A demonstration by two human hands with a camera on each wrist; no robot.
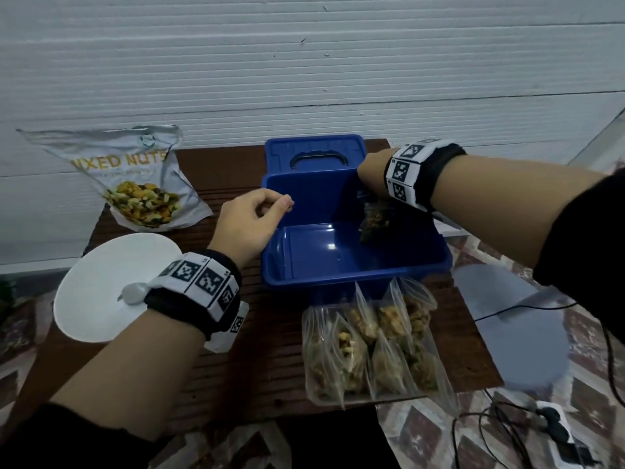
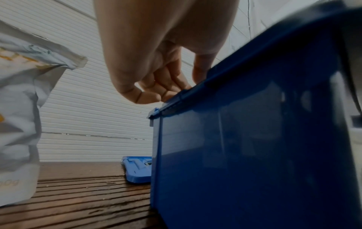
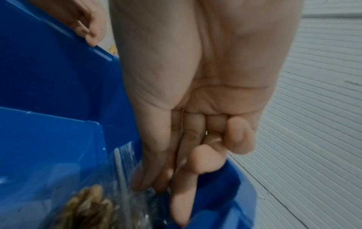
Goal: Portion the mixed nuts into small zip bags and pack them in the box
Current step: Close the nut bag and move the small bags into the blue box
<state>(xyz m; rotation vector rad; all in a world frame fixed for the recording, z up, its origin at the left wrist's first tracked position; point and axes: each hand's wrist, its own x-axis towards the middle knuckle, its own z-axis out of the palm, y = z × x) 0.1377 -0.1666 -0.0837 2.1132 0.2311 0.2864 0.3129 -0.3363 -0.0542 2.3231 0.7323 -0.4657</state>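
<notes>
The right hand (image 1: pixel 370 172) pinches a clear nut-filled zip bag (image 1: pixel 373 220) inside the open blue plastic box (image 1: pixel 355 265) on the brown slatted desk (image 1: pixel 263 360), while the left hand (image 1: pixel 250 221), loosely curled, rests on its rim.

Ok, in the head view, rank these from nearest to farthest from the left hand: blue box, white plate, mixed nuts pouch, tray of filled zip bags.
From the left hand:
1. Blue box: touching, fingers rest on its left rim.
2. White plate: just behind the wrist, to the left.
3. Mixed nuts pouch: far left, against the wall.
4. Tray of filled zip bags: front of the box, right side.
Plate and pouch are close to call.
</notes>
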